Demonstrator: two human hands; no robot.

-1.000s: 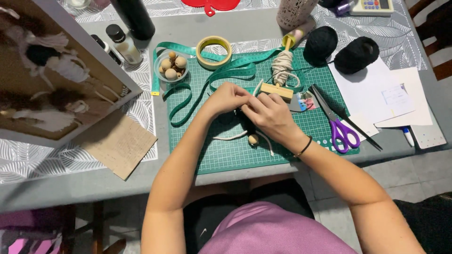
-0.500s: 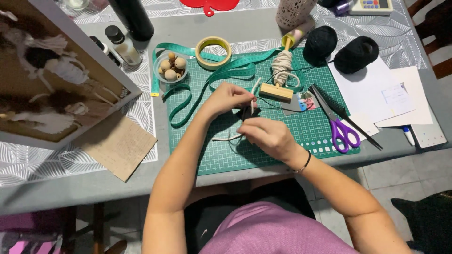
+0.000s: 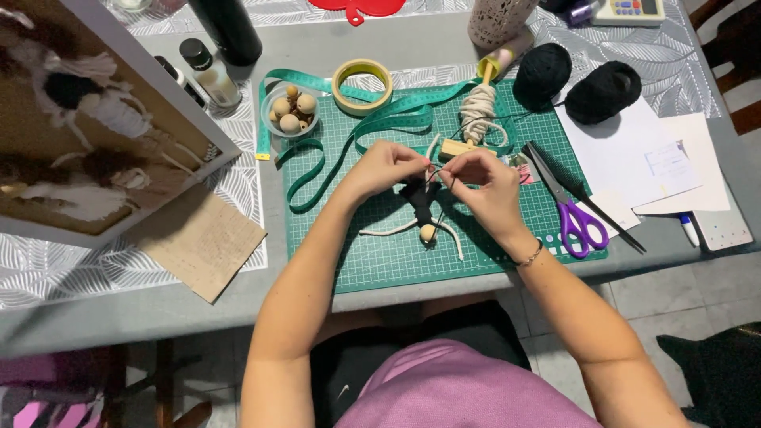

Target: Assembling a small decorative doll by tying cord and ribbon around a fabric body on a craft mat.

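A small cord doll [image 3: 421,208] with a wooden bead head, white cord limbs and a black wrapped body lies on the green cutting mat [image 3: 372,254]. Above it my left hand [image 3: 382,166] and my right hand [image 3: 485,184] meet, both pinching a thin black thread at the top of the doll. The thumb and forefinger tips nearly touch each other. The doll's head points toward me, and its cord arms spread left and right on the mat.
A green measuring tape [image 3: 357,131], a roll of tape [image 3: 362,84], a bowl of wooden beads [image 3: 290,112], a cord spool [image 3: 478,111], two black yarn balls [image 3: 572,79], purple scissors [image 3: 572,210], papers [image 3: 658,166], bottles [image 3: 208,71] and a framed picture [image 3: 87,127] surround the mat.
My right hand has lifted from lower on the mat up to meet the left hand. The doll, earlier hidden under my hands, now lies in plain sight below them.
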